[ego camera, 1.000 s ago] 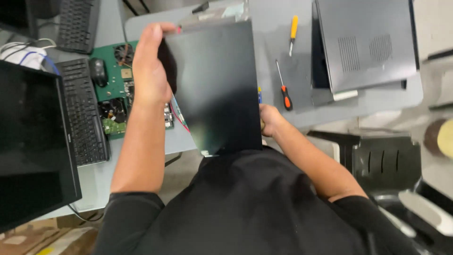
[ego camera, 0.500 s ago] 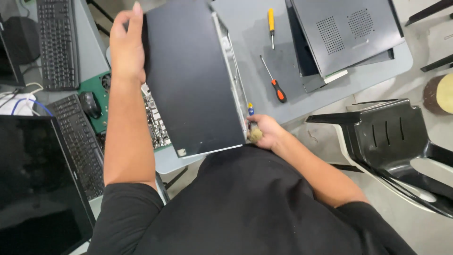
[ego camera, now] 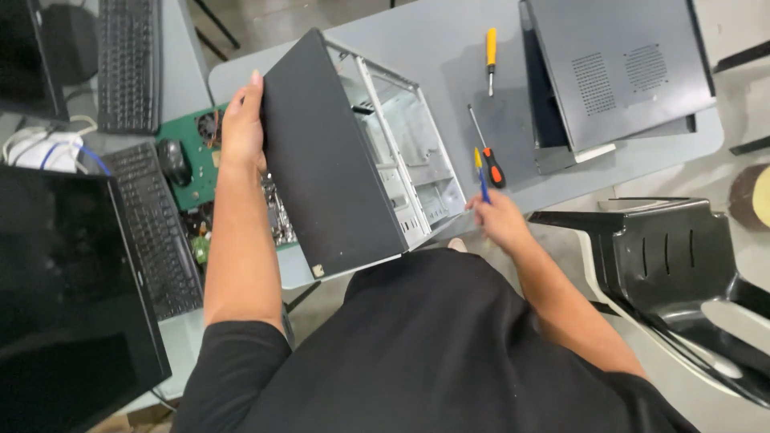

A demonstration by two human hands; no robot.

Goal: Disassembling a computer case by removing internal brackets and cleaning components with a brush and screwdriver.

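Grey table (ego camera: pixel 449 48) carried the case (ego camera: pixel 337 160), which had tipped up since a moment ago, open side now showing. Left hand (ego camera: pixel 241 132) had fingers clamped on case's far edge; right hand (ego camera: pixel 499 218), beside case, had closed on a blue screwdriver (ego camera: pixel 481 178). Panel was off.

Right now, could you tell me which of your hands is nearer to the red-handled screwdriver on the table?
Right. The right hand, holding a blue-and-yellow tool, sits just below the red-handled screwdriver; the left hand grips the far edge of the open computer case, well to its left.
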